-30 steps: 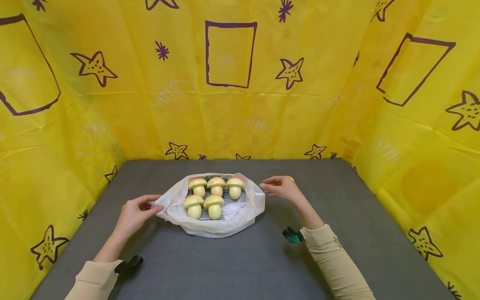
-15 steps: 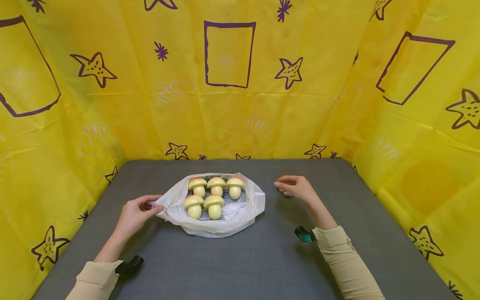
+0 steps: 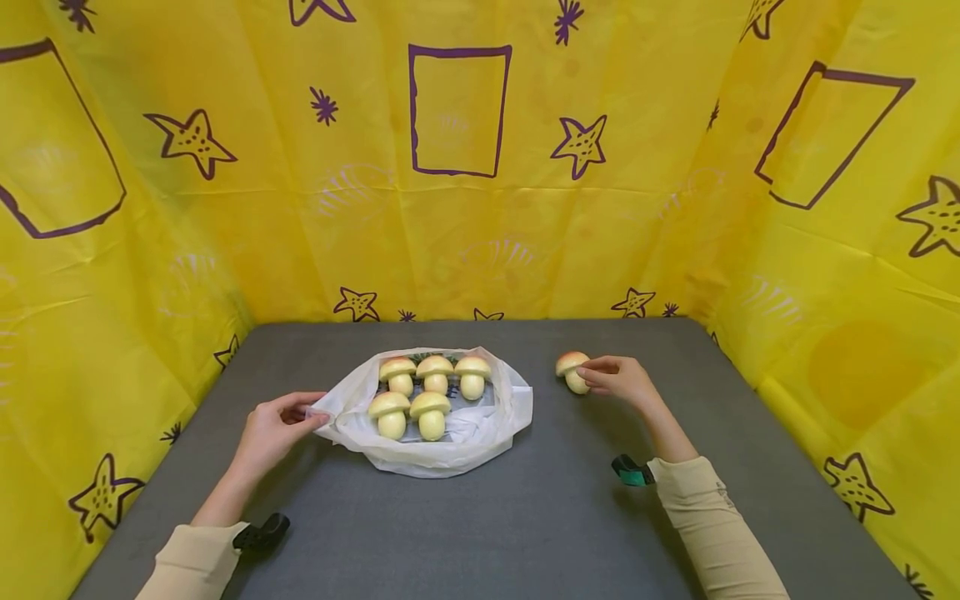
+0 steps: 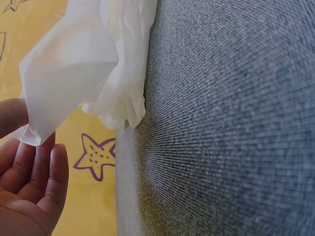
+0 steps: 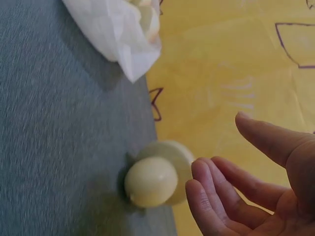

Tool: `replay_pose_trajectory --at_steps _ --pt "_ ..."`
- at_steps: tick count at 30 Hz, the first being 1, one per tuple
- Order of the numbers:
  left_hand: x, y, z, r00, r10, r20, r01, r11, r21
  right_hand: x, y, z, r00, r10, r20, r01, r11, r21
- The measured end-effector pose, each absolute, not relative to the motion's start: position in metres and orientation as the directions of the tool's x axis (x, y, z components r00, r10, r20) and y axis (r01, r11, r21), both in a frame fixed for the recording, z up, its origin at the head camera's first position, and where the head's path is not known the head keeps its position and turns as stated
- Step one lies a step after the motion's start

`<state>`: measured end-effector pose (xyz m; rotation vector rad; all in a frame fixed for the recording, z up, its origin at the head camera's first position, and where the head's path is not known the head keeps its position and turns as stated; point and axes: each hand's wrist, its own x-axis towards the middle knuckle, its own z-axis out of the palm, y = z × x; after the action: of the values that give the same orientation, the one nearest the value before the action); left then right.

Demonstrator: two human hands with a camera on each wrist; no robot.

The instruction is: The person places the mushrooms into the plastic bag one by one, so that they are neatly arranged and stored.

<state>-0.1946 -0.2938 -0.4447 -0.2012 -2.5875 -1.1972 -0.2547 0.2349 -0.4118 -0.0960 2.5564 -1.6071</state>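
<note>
A white plastic bag (image 3: pixel 420 458) lies open on the grey table, with several toy mushrooms (image 3: pixel 431 417) showing in its mouth. They have pale stems and yellow caps tinged orange. My left hand (image 3: pixel 273 429) pinches the bag's left corner between thumb and fingers; the left wrist view shows the plastic (image 4: pixel 64 83) held there. To the right of the bag, a single mushroom (image 3: pixel 576 382) lies on the table. Beside it is my right hand (image 3: pixel 618 379), its thumb spread from the loosely bent fingers (image 5: pixel 199 196). Between thumb and fingers there is nothing, in the right wrist view.
Yellow cloth (image 3: pixel 465 233) printed with purple starfish and frames walls the table at the back and both sides. The dark grey tabletop (image 3: pixel 435 542) stretches in front of the bag. A black band (image 3: pixel 262 531) sits at the left wrist and a black-green one (image 3: pixel 632 471) at the right.
My right hand has moved right, away from the bag's right corner, uncovering the single mushroom it had mostly hidden. The left hand keeps its pinch, and the bag has stayed in place.
</note>
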Motion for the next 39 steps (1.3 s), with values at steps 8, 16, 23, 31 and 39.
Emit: replay_pose_trajectory --at_steps 8,16,23,31,39 --pt "-0.198 -0.295 -0.449 -0.951 0.010 0.310 0.239 0.660 0.713 -0.263 0.249 -0.420 -0.993 -0.076 -0.096 0.053 0.436 -0.898" --pt "-0.199 -0.294 -0.449 -0.949 0.011 0.314 0.241 0.664 0.707 -0.273 0.257 -0.432 -0.991 -0.051 -0.126 0.088 0.473 -0.877" --pt "-0.197 -0.292 -0.446 -0.953 0.004 0.303 0.231 0.657 0.718 -0.281 0.260 -0.444 -0.986 -0.032 -0.161 0.126 0.484 -0.866" --pt "-0.198 -0.291 -0.446 -0.949 0.012 0.317 0.245 0.661 0.709 -0.289 0.257 -0.455 -0.978 -0.046 -0.203 0.158 0.469 -0.869" --pt "-0.198 -0.293 -0.446 -0.950 0.009 0.311 0.238 0.663 0.710 -0.296 0.250 -0.461 -0.979 -0.044 -0.197 0.152 0.480 -0.864"
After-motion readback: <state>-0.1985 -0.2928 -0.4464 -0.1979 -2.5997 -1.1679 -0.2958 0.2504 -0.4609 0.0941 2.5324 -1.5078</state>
